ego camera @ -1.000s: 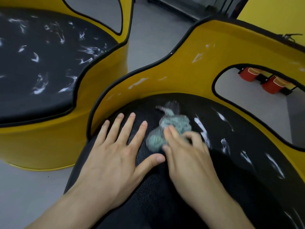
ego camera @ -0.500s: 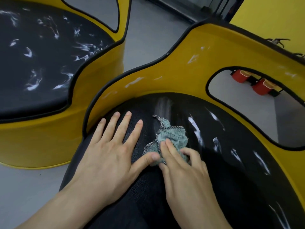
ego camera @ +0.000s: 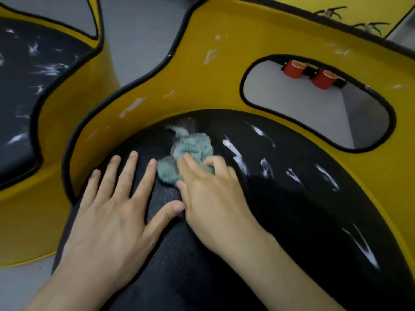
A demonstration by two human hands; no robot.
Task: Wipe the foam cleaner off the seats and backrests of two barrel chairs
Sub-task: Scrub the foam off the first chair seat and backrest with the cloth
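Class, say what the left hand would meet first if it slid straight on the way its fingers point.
Probably the yellow backrest, past a short strip of black seat. The cloth under the right hand lies beside that line; the left hand might graze it.

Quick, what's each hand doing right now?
Left hand: open, fingers spread flat on the black seat.
Right hand: closed on the green cloth, pressing it to the seat.
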